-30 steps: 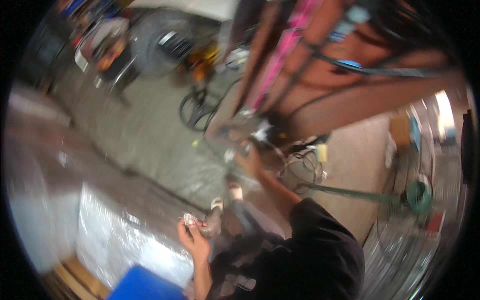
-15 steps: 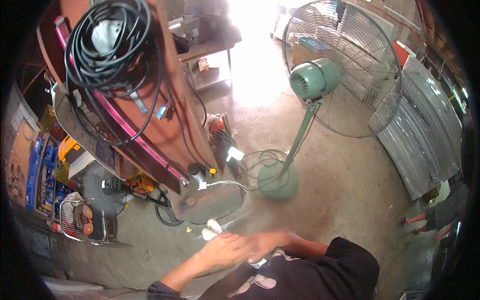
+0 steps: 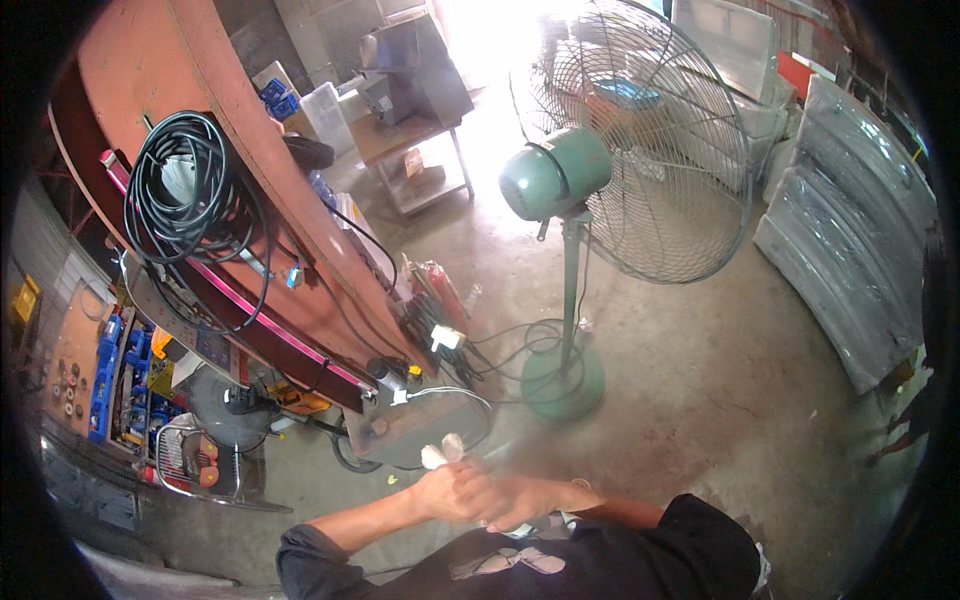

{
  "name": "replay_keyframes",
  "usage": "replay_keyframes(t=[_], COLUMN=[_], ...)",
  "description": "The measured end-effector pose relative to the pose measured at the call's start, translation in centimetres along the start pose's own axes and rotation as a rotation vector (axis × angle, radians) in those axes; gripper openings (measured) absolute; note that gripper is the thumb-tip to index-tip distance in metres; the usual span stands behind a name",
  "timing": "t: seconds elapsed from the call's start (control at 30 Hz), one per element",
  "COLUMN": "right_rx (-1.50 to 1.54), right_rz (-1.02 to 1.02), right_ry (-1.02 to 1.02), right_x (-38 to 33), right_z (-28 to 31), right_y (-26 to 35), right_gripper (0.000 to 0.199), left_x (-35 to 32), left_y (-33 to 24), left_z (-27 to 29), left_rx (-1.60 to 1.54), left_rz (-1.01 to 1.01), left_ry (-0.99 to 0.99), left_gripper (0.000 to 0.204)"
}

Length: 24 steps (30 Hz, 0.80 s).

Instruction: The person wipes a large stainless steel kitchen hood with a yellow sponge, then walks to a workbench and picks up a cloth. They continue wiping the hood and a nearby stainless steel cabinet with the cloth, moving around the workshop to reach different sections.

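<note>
"Grey concrete floor (image 3: 690,370) surrounds the hands. What stands on it?"

"Ahead and left of the left grip (image 3: 455,492), a rust-red beam (image 3: 180,50) rises, with a coil of dark cable (image 3: 150,205) hanging on its side and a pink strip (image 3: 240,295) running down it. A grey plate (image 3: 430,430) sits at its lower end, just beyond the left grip."

"And the grips themselves?"

"Together: the left grip's fingers are curled, and the right grip (image 3: 530,498) presses against it. I can't tell whether either is clamped on something. Two pale rounded shapes (image 3: 453,446) show just past the left grip; I can't tell whether they are held. A dark shirt (image 3: 640,560) lies below both."

"Farther off?"

"Beyond the right grip, a green fan (image 3: 555,172) stands on a round base (image 3: 565,395), loose cord beside it. Well past the grips, a tabletop (image 3: 410,140) carries a grey metal box. Far left are blue bins (image 3: 103,385)."

"Which edges bound the moving room?"

"Ahead, the plate's rounded edge is nearest the left grip, and the fan's base is ahead of the right. A broad stretch of floor reaches from the right grip toward plastic-wrapped panels (image 3: 860,230). Left of the left grip, a narrower strip runs to a wire rack (image 3: 190,462)."
</note>
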State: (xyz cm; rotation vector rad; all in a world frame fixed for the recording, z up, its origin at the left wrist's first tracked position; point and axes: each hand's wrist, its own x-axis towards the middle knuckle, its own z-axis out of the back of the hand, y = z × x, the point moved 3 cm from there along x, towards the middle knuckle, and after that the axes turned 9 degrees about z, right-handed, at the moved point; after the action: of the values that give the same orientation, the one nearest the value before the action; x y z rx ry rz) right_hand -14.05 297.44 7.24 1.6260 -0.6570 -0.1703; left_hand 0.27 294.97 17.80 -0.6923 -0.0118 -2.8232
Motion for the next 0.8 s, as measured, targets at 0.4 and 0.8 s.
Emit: replay_keyframes(t=[0.4, 0.8], right_rx=[-0.522, -0.657], right_rz=[-0.094, -0.169], right_ry=[-0.258, -0.36], right_x=[0.7, 3.2], right_z=[-2.2, -3.3], right_y=[3.0, 0.1], right_gripper=[0.04, 0.039], left_x=[-2.9, -8.4], left_y=[-2.2, -2.8], left_z=[0.1, 4.3], left_rx=[0.105, 0.082], left_rz=[0.343, 1.189], left_ry=[0.096, -0.406], left_gripper=[0.023, 0.034])
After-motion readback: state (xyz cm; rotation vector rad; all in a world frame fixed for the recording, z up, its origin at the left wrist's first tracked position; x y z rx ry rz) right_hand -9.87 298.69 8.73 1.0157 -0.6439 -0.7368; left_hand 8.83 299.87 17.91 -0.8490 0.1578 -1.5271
